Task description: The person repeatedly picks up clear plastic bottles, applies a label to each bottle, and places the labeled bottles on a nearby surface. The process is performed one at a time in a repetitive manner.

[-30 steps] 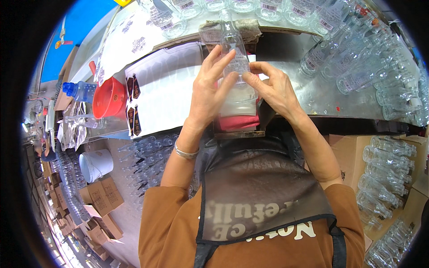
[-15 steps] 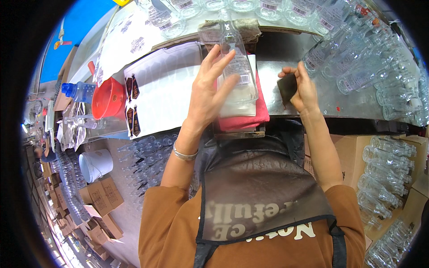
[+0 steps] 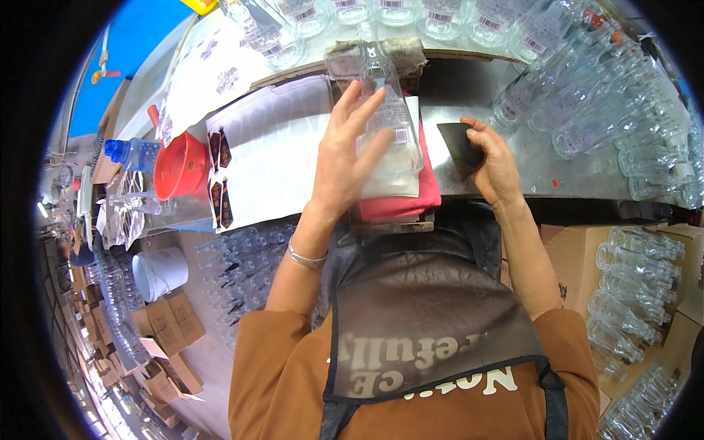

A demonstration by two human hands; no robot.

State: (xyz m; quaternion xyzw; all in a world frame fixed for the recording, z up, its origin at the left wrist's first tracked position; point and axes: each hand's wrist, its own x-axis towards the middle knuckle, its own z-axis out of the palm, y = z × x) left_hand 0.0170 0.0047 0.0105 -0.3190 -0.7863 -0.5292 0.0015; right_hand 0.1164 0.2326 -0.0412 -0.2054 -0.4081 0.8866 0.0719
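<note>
A clear glass bottle (image 3: pixel 392 121) lies on its side on a white cloth over a red pad (image 3: pixel 411 202) at the bench's near edge. My left hand (image 3: pixel 345 158) presses flat on the bottle, fingers spread over its body. To the right, my right hand (image 3: pixel 495 165) grips a dark flat scraper-like card (image 3: pixel 458 147) resting on the metal bench top (image 3: pixel 528 172).
Many empty clear bottles (image 3: pixel 587 110) lie across the bench's right and back. White label sheets (image 3: pixel 271 158) and dark labels (image 3: pixel 220 176) sit left, beside a red funnel (image 3: pixel 180 165). Cardboard boxes (image 3: pixel 572 253) with more bottles stand at lower right; a white bucket (image 3: pixel 158 271) is at left.
My right hand left the bottle, moved right across the bench and took hold of the dark card. My left hand stayed on the bottle.
</note>
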